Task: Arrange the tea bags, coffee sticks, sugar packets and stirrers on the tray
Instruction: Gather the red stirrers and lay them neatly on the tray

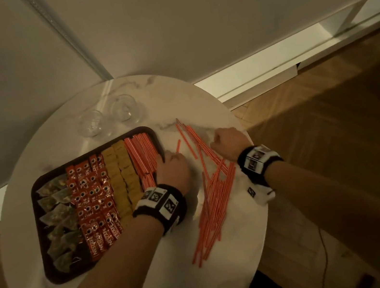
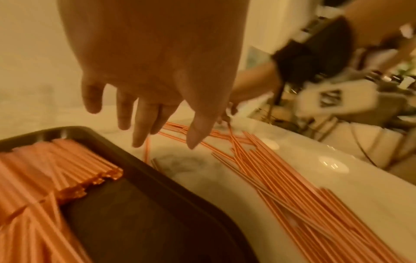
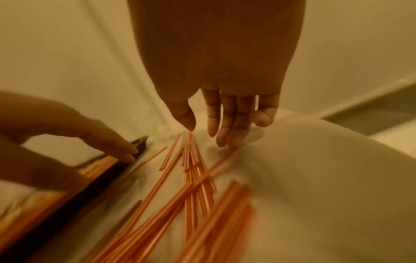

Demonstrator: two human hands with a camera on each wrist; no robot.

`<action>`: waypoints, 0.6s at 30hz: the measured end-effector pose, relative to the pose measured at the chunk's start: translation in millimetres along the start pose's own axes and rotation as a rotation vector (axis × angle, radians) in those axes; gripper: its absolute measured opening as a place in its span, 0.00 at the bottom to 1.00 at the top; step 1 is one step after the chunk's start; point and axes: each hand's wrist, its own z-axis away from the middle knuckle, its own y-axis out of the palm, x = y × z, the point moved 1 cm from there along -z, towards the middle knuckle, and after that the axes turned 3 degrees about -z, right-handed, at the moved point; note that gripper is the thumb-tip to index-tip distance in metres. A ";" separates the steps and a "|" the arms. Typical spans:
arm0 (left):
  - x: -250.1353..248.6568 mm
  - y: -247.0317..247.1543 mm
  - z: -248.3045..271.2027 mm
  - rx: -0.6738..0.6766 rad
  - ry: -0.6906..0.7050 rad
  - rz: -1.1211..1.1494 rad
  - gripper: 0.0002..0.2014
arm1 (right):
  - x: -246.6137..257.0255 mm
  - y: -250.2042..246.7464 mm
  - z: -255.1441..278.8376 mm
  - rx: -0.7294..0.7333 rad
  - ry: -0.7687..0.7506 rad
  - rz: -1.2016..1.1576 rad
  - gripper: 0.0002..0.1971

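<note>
The round marble table (image 1: 136, 275) stands against a pale wall, over a wood floor. On its left part lies the dark tray (image 1: 54, 274), long axis left to right. It holds four groups side by side, left to right: tea bags (image 1: 58, 215) in a column, red coffee sticks (image 1: 93, 206) lying along the tray's short axis, tan sugar packets (image 1: 123, 173) in two columns, and a bundle of stirrers (image 1: 142, 154) at the right end, pointing away from the person.

Loose stirrers (image 1: 210, 206) are strewn on the table right of the tray; most run near to far, fanned and crossing, a few slanting left at the far end.

Two clear glasses (image 1: 107, 115) stand behind the tray.

The left hand (image 2: 157, 67) hangs over the tray's right rim, fingers straight and slack, holding nothing. The right hand (image 3: 223, 71) hovers above the far ends of the loose stirrers, fingers extended down, gripping nothing.
</note>
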 end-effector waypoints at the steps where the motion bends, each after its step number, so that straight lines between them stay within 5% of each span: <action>1: -8.6 1.6 2.4 0.052 0.018 -0.052 0.28 | 10.2 1.1 -8.5 0.030 -0.033 0.122 0.20; 6: -39.9 19.0 14.9 0.108 -0.029 0.007 0.32 | 41.8 16.4 -45.4 0.089 -0.122 0.468 0.27; 13: -56.1 35.2 38.8 0.128 -0.021 0.271 0.32 | 60.3 28.4 -59.8 0.113 -0.135 0.446 0.24; 18: -50.9 35.1 40.7 0.038 -0.005 0.426 0.19 | 72.9 29.1 -62.3 0.143 -0.174 0.512 0.26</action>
